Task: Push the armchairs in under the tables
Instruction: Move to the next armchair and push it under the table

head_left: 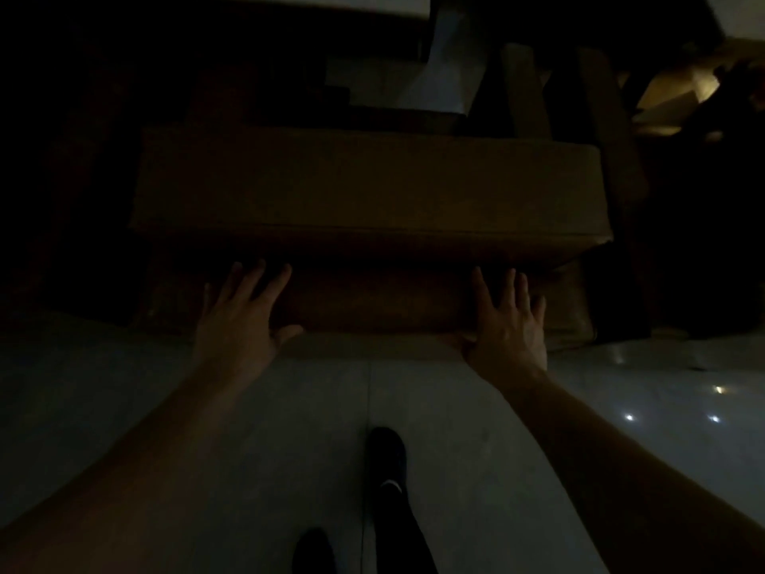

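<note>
Armchair (364,200) seen from behind, its front toward the dim table (289,18) ahead. Left hand (244,316) and right hand (507,325) are laid flat, fingers spread, against its back; nothing is gripped. Uneven pressure could skew it into the leg (608,130) alongside. No writing can be read.
</note>
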Available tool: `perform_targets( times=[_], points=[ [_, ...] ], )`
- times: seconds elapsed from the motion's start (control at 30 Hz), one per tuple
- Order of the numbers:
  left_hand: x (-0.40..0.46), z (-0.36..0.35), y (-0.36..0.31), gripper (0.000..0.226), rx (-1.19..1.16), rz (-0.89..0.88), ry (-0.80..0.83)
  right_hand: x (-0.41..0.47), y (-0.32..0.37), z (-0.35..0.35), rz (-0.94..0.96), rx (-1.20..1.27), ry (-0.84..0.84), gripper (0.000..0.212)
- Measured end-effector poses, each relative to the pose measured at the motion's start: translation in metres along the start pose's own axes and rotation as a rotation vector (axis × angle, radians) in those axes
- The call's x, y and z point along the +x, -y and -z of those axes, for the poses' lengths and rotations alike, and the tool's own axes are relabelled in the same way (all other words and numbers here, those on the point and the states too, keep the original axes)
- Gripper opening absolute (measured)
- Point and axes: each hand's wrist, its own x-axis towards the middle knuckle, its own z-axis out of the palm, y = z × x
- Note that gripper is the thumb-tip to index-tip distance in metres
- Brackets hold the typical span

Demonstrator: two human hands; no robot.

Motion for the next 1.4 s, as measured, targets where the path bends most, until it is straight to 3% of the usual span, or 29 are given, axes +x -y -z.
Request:
perform_targets(
  times=[1.07, 1.4],
  points=[
    [0.041, 0.001, 0.031, 0.08, -0.042, -0.084, -0.02, 0.028, 0.032, -0.003, -0.069, -0.031, 0.016, 0.103],
    [0.042, 0.011, 0.022, 0.084, 0.023, -0.022, 0.083, 0.021, 0.035, 0.007, -0.077, -0.053, 0.058, 0.101]
  ],
)
